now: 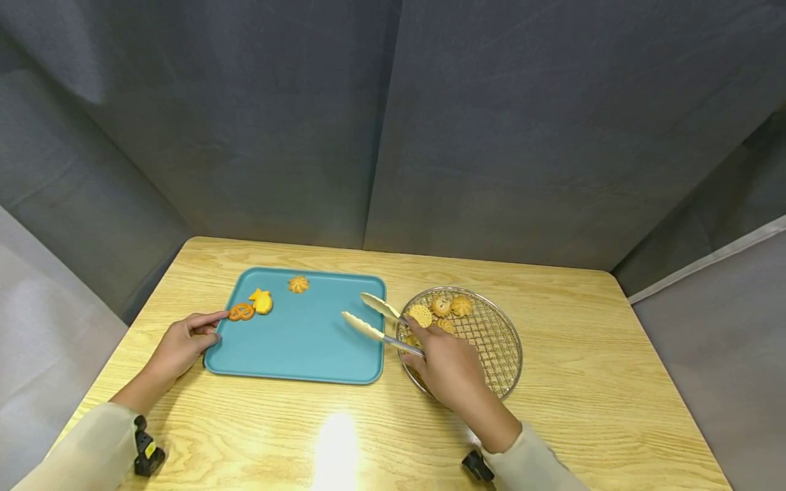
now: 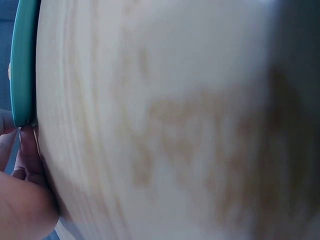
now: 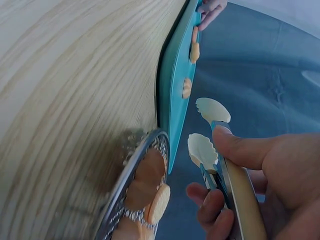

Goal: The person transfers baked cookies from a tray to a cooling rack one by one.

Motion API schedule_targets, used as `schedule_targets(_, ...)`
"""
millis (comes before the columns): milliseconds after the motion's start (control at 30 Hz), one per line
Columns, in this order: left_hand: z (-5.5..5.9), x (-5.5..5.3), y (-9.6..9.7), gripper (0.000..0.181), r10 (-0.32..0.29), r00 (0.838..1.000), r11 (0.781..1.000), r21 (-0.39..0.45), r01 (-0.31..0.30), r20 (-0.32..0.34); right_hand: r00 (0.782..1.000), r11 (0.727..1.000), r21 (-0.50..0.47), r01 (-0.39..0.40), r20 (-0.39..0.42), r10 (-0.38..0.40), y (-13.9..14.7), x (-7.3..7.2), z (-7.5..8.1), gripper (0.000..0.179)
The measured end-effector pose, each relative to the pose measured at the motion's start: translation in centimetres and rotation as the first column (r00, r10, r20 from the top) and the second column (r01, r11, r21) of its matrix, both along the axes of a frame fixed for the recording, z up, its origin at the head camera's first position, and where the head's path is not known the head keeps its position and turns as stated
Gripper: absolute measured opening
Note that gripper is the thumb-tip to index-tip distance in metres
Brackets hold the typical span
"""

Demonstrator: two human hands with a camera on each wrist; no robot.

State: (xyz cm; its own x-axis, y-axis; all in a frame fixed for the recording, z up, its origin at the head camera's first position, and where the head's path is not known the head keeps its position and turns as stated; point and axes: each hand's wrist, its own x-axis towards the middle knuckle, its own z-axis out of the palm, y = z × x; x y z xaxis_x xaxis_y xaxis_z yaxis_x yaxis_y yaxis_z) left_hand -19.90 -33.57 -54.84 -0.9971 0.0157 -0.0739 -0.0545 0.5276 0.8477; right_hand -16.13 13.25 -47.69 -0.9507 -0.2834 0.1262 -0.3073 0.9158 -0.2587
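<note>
My left hand (image 1: 183, 344) is at the left edge of a blue-green tray (image 1: 307, 348), pinching its rim. In the left wrist view, fingers (image 2: 31, 150) meet at the tray's corner. The tray bears a pretzel (image 1: 241, 311) right by the left fingertips, a yellow cookie (image 1: 261, 301) and a swirled cookie (image 1: 298, 284). My right hand (image 1: 451, 365) holds metal tongs (image 1: 404, 346) with cream scalloped tips. Those tips stand apart with nothing between them, over the tray's right side. Below the right hand is a round wire basket (image 1: 500, 348), partly hidden by it.
Several cookies lie in the basket's left half, among them a round holed cookie (image 1: 420, 315) and a swirled one (image 1: 462, 305). Tray and basket share a wooden table (image 1: 577, 382). Grey fabric panels (image 1: 479, 136) rise behind and at both sides.
</note>
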Motion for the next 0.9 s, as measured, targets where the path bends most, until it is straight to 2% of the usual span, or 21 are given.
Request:
schedule_targets(267, -0.1, 0.0, 0.0, 0.046, -0.004, 1.0, 1.0, -0.005, 0.004, 0.003, 0.999, 0.999, 0.006, -0.034, -0.013, 0.034, -1.8, -0.5, -0.2, 0.069)
schedule_targets(567, -0.2, -0.1, -0.1, 0.046, -0.002, 1.0, 1.0, -0.026, 0.002, -0.009, 0.997, 0.999, 0.023, -0.026, 0.078, 0.024, -3.7, -1.4, -0.1, 0.07)
schedule_targets(900, -0.3, -0.1, -0.1, 0.047, -0.001, 1.0, 1.0, -0.017, 0.002, 0.011, 0.993, 0.999, 0.03, -0.012, 0.118, 0.009, -5.5, -2.5, -0.2, 0.071)
